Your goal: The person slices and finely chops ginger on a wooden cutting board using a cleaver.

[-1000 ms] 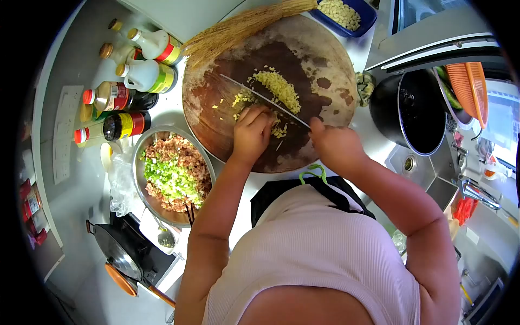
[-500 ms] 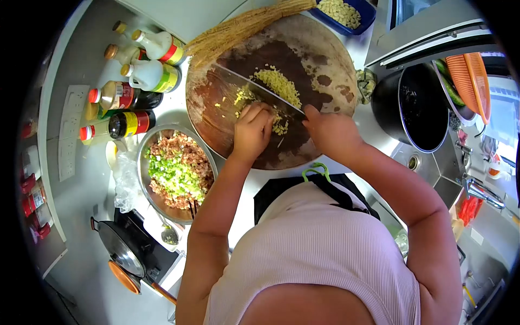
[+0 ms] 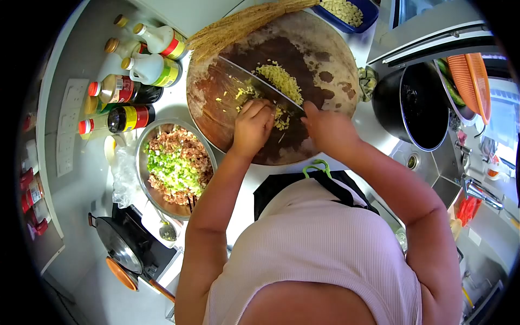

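Observation:
My right hand (image 3: pixel 328 128) grips the handle of a wide kitchen knife (image 3: pixel 261 85), its blade slanting across a round wooden chopping board (image 3: pixel 338 57). Curled fingers of my left hand (image 3: pixel 252 128) rest on the board close to the near side of the blade. Whatever lies under those fingertips is hidden. A heap of finely chopped pale yellow bits (image 3: pixel 281 80), perhaps ginger or garlic, sits beyond the blade. Smaller scattered bits (image 3: pixel 244 92) lie on the near side, around my left fingers.
Left of the board stands a metal bowl (image 3: pixel 140 162) of minced meat and chopped green onion. Several sauce bottles (image 3: pixel 130 119) line the left wall. A straw whisk (image 3: pixel 233 30) and blue container (image 3: pixel 368 19) of pale cloves are behind. At right are a black pot (image 3: pixel 387 103) and sink (image 3: pixel 425 165).
The whole view has shifted slightly. Both hands and the knife keep nearly the same place on the board, and the bits near my left fingers look slightly more spread.

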### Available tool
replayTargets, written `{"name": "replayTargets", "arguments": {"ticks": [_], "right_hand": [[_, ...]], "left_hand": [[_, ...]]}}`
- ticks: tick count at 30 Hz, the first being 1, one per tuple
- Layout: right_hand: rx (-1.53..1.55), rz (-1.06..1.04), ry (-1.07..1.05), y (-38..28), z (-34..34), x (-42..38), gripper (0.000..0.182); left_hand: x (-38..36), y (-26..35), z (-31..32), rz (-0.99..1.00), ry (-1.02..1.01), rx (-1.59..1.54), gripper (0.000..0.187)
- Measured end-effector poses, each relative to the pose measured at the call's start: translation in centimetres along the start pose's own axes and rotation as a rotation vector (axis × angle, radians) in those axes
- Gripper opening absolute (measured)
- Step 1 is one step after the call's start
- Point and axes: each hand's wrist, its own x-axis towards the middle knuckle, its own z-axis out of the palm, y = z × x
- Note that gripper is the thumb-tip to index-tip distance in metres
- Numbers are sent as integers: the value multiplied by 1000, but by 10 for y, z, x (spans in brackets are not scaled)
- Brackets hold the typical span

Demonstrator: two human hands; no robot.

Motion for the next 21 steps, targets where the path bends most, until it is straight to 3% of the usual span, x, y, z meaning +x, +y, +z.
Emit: {"name": "replayTargets", "arguments": {"ticks": [4, 10, 16, 21], "right_hand": [[1, 29, -89, -8, -32, -12, 22], [-11, 40, -8, -4, 4, 4, 23], [-2, 40, -86, -8, -31, -7, 25], [-17, 52, -59, -8, -3, 5, 25]], "left_hand": [[-5, -3, 1, -1, -1, 8, 11], [0, -1, 1, -10, 29, -1, 11], [-7, -2, 3, -23, 34, 5, 10], [-5, -2, 5, -29, 44, 25, 10]]}}
